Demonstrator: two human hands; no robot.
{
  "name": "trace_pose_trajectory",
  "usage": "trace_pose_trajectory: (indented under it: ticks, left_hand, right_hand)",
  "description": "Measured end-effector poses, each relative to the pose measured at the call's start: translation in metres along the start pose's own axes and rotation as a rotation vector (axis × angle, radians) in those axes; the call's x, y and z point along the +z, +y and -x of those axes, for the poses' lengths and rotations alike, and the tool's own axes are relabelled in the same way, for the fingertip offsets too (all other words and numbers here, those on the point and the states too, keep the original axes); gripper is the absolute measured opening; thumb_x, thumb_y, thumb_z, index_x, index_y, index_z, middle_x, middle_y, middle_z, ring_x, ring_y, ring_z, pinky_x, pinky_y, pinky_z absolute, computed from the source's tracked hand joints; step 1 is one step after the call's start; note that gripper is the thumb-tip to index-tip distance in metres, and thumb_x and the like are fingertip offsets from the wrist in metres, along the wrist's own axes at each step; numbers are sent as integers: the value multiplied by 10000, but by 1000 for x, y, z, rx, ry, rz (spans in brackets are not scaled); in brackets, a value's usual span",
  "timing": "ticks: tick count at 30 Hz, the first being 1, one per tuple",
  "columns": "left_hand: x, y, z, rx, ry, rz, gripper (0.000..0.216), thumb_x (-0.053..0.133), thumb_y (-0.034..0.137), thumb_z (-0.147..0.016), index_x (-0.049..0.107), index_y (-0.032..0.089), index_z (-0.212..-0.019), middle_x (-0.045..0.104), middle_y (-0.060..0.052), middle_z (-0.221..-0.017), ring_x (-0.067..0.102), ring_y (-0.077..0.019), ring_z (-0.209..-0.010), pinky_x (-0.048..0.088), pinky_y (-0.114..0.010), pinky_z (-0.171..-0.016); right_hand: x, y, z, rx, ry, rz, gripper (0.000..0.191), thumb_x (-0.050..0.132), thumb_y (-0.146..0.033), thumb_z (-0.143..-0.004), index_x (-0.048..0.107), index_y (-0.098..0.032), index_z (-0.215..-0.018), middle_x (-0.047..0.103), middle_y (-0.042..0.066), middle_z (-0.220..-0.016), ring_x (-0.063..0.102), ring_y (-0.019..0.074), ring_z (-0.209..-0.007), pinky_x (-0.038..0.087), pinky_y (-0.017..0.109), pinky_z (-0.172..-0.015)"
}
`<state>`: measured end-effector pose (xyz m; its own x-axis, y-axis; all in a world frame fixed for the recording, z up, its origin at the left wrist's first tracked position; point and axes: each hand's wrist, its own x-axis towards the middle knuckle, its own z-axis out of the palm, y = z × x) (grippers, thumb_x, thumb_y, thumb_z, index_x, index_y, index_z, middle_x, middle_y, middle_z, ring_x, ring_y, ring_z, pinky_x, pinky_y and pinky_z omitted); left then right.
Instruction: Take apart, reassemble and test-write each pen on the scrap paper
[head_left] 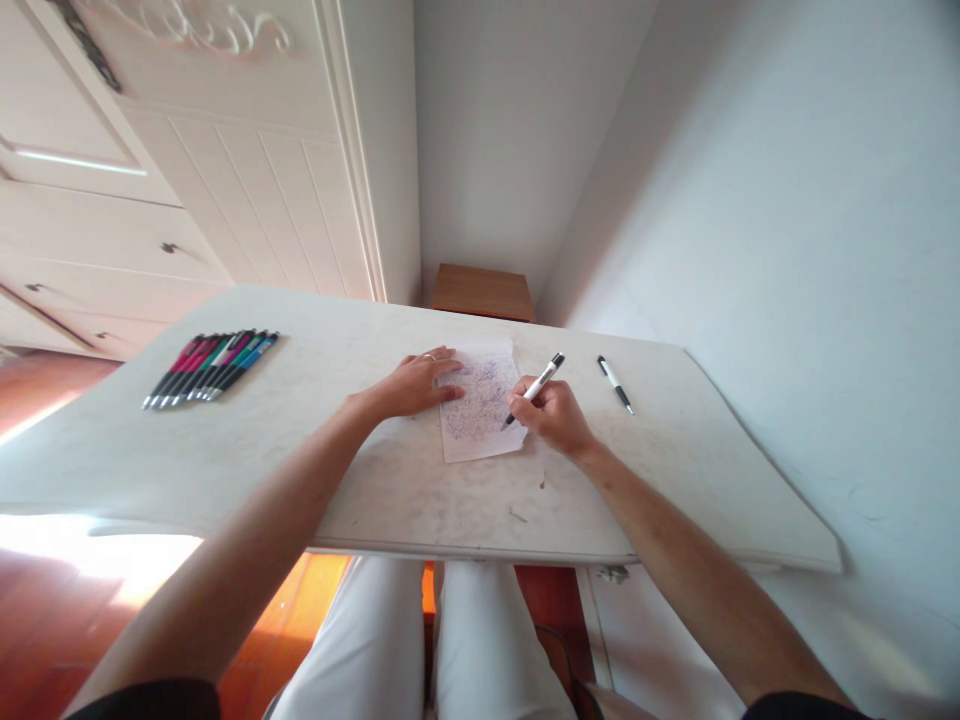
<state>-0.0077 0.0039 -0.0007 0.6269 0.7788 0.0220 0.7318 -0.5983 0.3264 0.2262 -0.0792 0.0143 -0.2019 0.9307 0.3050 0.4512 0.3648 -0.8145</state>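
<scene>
I see my right hand (553,412) clamped on a white pen (534,390) at centre frame, its tip on the scribbled paper (480,405); the writing is too small to read. My left hand (415,385) lies flat, fingers spread, on the paper's left edge. Coloured pens (210,368) lie at left on the desk (375,480), a spare pen (615,383) at right.

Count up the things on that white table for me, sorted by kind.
White pens: 2, a held pen in the right hand and a loose pen beside it.
Coloured pens in a row: about 7, packed too tight to be sure.
Paper sheet: 1, under the left hand.
Total: about 10.
</scene>
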Motion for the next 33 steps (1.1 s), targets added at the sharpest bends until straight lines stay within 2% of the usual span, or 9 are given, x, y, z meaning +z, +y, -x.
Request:
trace_pose_trajectory:
  ticks: [8,14,18,21,25,28,30,33]
  left_hand:
    - [1,-5,0,0,10,21,574,440,537,-914,501,204,-1378,357,-123,-1535,274,-236,-1443,257,-427,-1151]
    - [0,-3,-1,33,81,57,512,344,518,-955,578,217,-1297,435,-89,-1494,285,-223,-1439,282,-420,-1147]
    - [-1,1,0,66,129,77,550,327,535,-957,582,184,-1296,455,-100,-1479,288,-243,-1437,285,-416,-1152]
    - [-1,2,0,62,135,65,565,347,545,-950,572,170,-1309,442,-116,-1485,277,-264,-1439,280,-444,-1153]
    - [1,1,0,51,163,54,530,361,530,-952,570,198,-1310,440,-102,-1488,279,-261,-1439,277,-462,-1153]
    - [2,0,0,46,170,49,502,352,491,-964,571,196,-1306,453,-100,-1479,288,-245,-1436,280,-450,-1152]
    - [3,0,0,40,161,40,486,356,474,-966,570,202,-1307,458,-95,-1476,293,-237,-1434,282,-447,-1150]
    - [4,0,0,35,138,30,468,380,457,-959,569,204,-1304,461,-93,-1474,297,-245,-1432,281,-453,-1149]
  right_hand:
    - [0,6,-2,59,91,-16,323,595,-436,-838,559,-171,-656,490,-33,-511,436,96,-467,318,226,-461]
    - [-1,12,-7,88,160,-83,289,591,-460,-845,607,-172,-821,542,-30,-601,495,105,-512,379,219,-488]
    - [-2,13,-10,113,125,-176,314,619,-480,-829,620,-166,-851,567,-24,-617,506,102,-524,406,217,-499]
    - [-3,10,-12,172,100,-361,321,664,-482,-799,624,-167,-845,578,-18,-634,523,104,-558,423,210,-505]
    - [-5,2,-12,305,-75,-750,302,735,-440,-749,647,-175,-865,643,22,-805,614,129,-724,485,212,-566]
    - [-5,-3,-11,361,-179,-846,296,773,-409,-725,661,-162,-843,681,39,-824,653,137,-761,538,234,-660]
    - [-5,-4,-10,378,-207,-861,326,799,-371,-709,649,-161,-908,704,39,-805,672,141,-740,558,256,-708]
    - [-4,-3,-9,393,-207,-885,541,823,-300,-691,542,-178,-1137,731,43,-830,693,157,-720,575,269,-678]
